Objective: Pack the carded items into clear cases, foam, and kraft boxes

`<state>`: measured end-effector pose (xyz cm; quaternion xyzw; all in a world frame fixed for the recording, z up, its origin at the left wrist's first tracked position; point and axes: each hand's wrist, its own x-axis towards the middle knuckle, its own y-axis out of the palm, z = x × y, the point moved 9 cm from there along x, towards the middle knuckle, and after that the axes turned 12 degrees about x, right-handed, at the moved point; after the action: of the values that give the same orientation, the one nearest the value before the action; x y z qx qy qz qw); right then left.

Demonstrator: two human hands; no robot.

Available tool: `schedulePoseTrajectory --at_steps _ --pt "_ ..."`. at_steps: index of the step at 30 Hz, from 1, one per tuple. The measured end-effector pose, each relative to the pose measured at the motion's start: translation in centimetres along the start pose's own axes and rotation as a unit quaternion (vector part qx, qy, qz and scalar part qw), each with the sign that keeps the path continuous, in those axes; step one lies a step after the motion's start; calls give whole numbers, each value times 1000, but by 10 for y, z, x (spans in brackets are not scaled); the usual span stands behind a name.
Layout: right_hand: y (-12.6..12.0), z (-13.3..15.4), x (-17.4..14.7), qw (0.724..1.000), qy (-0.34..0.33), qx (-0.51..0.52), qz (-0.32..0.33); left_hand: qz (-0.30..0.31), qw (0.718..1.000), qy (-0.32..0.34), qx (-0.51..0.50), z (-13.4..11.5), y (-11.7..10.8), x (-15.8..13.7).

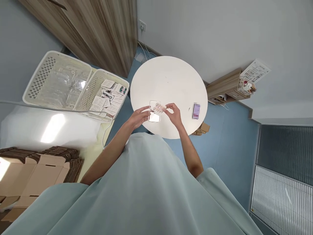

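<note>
**Both grips on a clear case over the round worktop**

Left grip (139, 117) closes on the near-left edge of a small clear plastic case (155, 111), fingers curled round its side. Right grip (173, 112) pinches the far-right edge of the same case, thumb and fingertips pressed together on the rim. Case is held just above the near part of the round white worktop (171, 81), slightly tilted. Small pinkish pieces show inside its upper half; too small to tell what they are.

Around it:
- A small purple item (196, 110), blurred, lies on the worktop to the right, apart from the hands.
- Two white perforated baskets stand to the left, side by side. The far-left basket (39, 78) holds clear plastic trays; the nearer basket (97, 88) holds printed cards (107, 98).
- Flat cardboard boxes (36, 169) are stacked at lower left.
- A wooden cabinet (97, 29) stands behind the baskets; a low wooden shelf (225, 85) sits against the wall at right.
- Floor is blue.
</note>
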<state>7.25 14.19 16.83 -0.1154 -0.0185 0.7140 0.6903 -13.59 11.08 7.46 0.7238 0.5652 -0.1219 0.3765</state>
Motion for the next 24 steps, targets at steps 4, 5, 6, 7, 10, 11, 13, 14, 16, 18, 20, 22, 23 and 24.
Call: schedulePoseTrajectory --at_steps 4,5,6,7,10,11,13,14,16,18,20,22,23,24 --pt "0 -4 -4 1000 -2 -2 19 18 1000 13 4 -6 10 8" --pt "-2 -7 -5 1000 1 -7 20 20 1000 14 4 -7 12 9" --pt "-4 -10 -6 1000 4 -13 21 19 1000 13 4 -8 13 9" --pt "-5 -12 -7 999 7 -21 24 17 1000 11 4 -9 14 9" --pt "-6 -16 -8 998 10 -50 36 16 1000 8 8 -11 17 8" --pt "-5 -16 -9 997 9 -63 42 17 1000 8 10 -12 18 8" --pt "-2 -15 -9 994 3 -91 54 17 1000 12 18 -13 18 8" --pt "0 -15 -10 993 -2 -104 60 18 999 14 22 -14 18 8" --pt "3 -13 -10 989 -15 -128 68 19 999 21 30 -15 18 8" --pt "6 -11 -10 985 -28 -150 75 21 999 25 33 -15 18 8" --pt "9 -10 -10 981 -38 -173 80 20 999 26 31 -14 18 8" --pt "11 -10 -10 976 -44 -198 83 17 999 25 27 -14 17 8" --pt "12 -11 -10 973 -45 -209 86 16 999 25 26 -13 16 8" --pt "13 -11 -10 971 -45 -218 87 16 999 25 24 -13 16 8"
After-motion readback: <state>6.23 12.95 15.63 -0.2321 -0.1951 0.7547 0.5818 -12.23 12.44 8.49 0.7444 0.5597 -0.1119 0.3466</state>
